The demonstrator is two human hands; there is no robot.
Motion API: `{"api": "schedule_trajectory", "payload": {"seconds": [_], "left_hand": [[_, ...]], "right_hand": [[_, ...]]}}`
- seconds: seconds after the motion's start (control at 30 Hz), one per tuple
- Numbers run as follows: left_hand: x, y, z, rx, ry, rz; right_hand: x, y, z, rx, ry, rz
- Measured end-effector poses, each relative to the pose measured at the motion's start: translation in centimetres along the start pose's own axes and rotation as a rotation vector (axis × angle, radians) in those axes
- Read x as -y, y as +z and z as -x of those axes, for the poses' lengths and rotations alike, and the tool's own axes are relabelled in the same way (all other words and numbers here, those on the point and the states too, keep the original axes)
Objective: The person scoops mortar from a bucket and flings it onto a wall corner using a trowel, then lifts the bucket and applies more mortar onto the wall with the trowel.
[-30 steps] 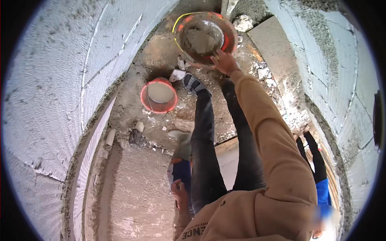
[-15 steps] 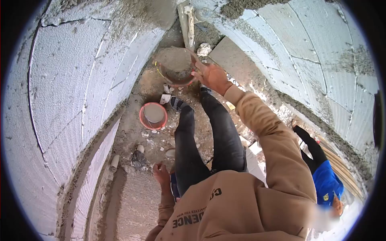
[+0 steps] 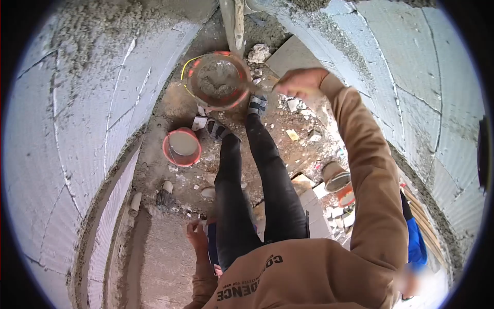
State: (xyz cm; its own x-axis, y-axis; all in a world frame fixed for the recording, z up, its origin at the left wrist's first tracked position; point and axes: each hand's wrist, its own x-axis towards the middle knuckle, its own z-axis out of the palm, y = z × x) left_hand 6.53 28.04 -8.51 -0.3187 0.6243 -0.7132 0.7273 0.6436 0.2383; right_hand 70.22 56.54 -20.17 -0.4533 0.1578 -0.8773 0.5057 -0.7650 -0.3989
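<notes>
My right hand (image 3: 303, 82) is closed round the handle of a trowel, beside the large bucket on its right. The trowel (image 3: 260, 86) is smeared by motion and seen nearly edge-on, its blade toward the bucket rim. The large orange bucket (image 3: 243, 98) with a yellow handle holds grey wet mortar (image 3: 218, 77), scooped unevenly. Low beside my left thigh hangs my left hand (image 3: 197, 234), fingers loosely curled and apart, with nothing visible in it. A smaller red bucket (image 3: 181, 160) of greyish liquid or thin mix stands left of my feet.
White block walls (image 3: 82, 118) rise on both sides. Rubble (image 3: 293, 105) and a yellow chip (image 3: 292, 135) litter the floor. A wooden post (image 3: 239, 26) stands beyond the large bucket. At right are another bucket (image 3: 337, 177) and a person in blue (image 3: 416, 242), partly hidden.
My right hand has moved right with the trowel, away from over the large bucket, uncovering the mortar. The view has shifted, and more floor and buckets show at right. My left hand stays low.
</notes>
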Motion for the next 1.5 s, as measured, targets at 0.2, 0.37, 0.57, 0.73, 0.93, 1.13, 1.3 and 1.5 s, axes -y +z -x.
{"api": "schedule_trajectory", "payload": {"seconds": [0.2,0.37,0.57,0.73,0.93,1.13,1.3,1.5], "left_hand": [[1.1,1.9,1.8,0.054,-0.077,-0.079],[1.7,2.4,0.8,0.055,-0.048,-0.076],[0.1,-0.5,-1.4,0.029,-0.066,-0.068],[4.6,-3.9,-2.9,-0.004,-0.201,-0.143],[5.7,-4.4,-3.6,0.007,-0.271,-0.129],[4.2,-3.8,-4.1,0.052,-0.157,-0.112],[3.1,-4.7,-4.6,0.027,-0.047,-0.074],[2.6,-5.1,-6.0,0.066,0.052,-0.089]], "right_hand": [[-6.2,-1.8,4.2,-1.033,-0.120,-0.144],[-7.0,7.3,0.1,-0.944,-0.341,0.096],[-4.0,14.3,-20.8,-1.019,-0.172,0.542],[-3.2,13.2,-36.1,-1.245,0.095,0.794],[-3.6,12.6,-42.8,-0.910,-0.049,0.304],[-5.6,13.3,-32.1,-0.958,-0.214,0.283],[-2.1,12.8,-23.8,-1.135,-0.418,0.340],[4.5,14.6,-9.2,-1.026,-0.367,0.504]]}}
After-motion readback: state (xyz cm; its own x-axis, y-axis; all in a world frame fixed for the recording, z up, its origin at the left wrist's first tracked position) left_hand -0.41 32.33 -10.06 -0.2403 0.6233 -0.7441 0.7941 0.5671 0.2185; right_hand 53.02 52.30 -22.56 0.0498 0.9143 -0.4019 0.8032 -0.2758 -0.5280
